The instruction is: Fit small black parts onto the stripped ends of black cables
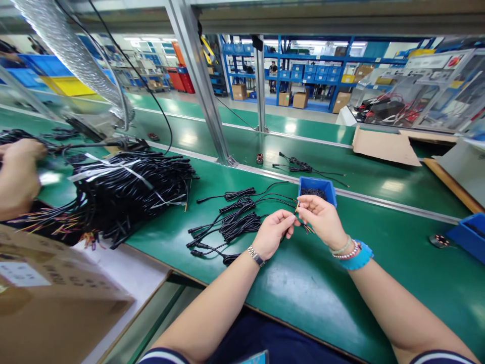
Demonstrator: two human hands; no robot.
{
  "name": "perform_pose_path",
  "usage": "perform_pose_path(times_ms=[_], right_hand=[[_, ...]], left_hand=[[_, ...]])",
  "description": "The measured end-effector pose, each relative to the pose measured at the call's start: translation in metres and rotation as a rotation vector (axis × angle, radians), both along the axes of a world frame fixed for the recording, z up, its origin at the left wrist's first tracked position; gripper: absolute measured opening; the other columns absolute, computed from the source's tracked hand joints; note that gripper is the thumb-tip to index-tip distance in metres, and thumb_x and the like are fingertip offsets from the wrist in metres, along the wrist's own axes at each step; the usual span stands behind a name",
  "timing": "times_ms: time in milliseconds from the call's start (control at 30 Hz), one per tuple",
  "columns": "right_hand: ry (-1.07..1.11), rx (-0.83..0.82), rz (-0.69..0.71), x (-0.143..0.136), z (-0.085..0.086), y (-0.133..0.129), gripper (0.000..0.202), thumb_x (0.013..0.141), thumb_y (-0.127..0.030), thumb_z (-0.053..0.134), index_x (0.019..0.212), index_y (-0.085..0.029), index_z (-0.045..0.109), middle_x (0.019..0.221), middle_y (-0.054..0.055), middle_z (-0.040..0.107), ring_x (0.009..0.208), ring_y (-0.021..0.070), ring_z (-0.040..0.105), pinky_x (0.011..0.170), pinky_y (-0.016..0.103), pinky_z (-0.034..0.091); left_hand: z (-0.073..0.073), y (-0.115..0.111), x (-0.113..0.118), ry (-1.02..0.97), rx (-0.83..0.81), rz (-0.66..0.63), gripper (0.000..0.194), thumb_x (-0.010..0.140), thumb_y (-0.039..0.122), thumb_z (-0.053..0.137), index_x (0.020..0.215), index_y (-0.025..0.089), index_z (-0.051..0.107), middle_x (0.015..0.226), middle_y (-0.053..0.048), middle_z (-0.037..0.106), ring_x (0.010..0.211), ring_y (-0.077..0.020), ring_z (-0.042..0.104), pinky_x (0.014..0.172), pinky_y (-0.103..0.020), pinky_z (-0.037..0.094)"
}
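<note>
My left hand [273, 233] is closed in a pinch around the end of a black cable. My right hand [323, 218] meets it from the other side, thumb and fingertips closed on the thin coloured wires at that cable's end. More bare wire ends [308, 229] show just below the fingers. Several coiled black cables [239, 225] with plugs lie on the green bench to the left of my hands. Right behind my right hand stands a small blue bin [317, 185] holding small dark parts, which are too small to name.
A big tied bundle of black cables [132, 184] lies at left, beside a cardboard box [56, 298]. A co-worker's hand [20, 174] is at the far left. On the conveyor behind are a cable [303, 166] and a copper-wound part [259, 158]. A metal post [200, 86] rises from the bench.
</note>
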State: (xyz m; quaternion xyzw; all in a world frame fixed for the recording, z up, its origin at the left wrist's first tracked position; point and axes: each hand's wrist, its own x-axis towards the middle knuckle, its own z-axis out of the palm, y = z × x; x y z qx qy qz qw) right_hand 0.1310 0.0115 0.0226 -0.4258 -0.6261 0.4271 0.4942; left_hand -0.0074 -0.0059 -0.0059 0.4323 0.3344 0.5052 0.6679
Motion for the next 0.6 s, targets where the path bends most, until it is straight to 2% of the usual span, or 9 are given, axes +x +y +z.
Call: perform_pose_path(times_ms=[167,600], right_hand=[[0.061,0.008,-0.115,0.006,0.010,0.002,0.017,0.071,-0.030,0.059,0.075,-0.014,0.059,0.057,-0.001,0.053,0.049,0.0066,0.045,0.048,0.021,0.039],[0.104,0.003,-0.110,0.006,0.014,0.002,0.015,0.070,-0.029,0.061,0.072,-0.014,0.060,0.056,-0.001,0.053,0.048,0.0066,0.044,0.046,0.021,0.037]], left_hand=[[-0.002,0.002,-0.001,0.051,0.030,0.120,0.019,0.069,0.030,0.064,0.071,0.014,0.053,0.066,-0.001,0.059,0.053,-0.0067,0.048,0.051,-0.020,0.038],[-0.004,0.000,0.000,0.138,0.063,0.107,0.016,0.069,0.028,0.064,0.070,0.014,0.054,0.064,0.000,0.059,0.053,-0.0068,0.048,0.052,-0.020,0.039]])
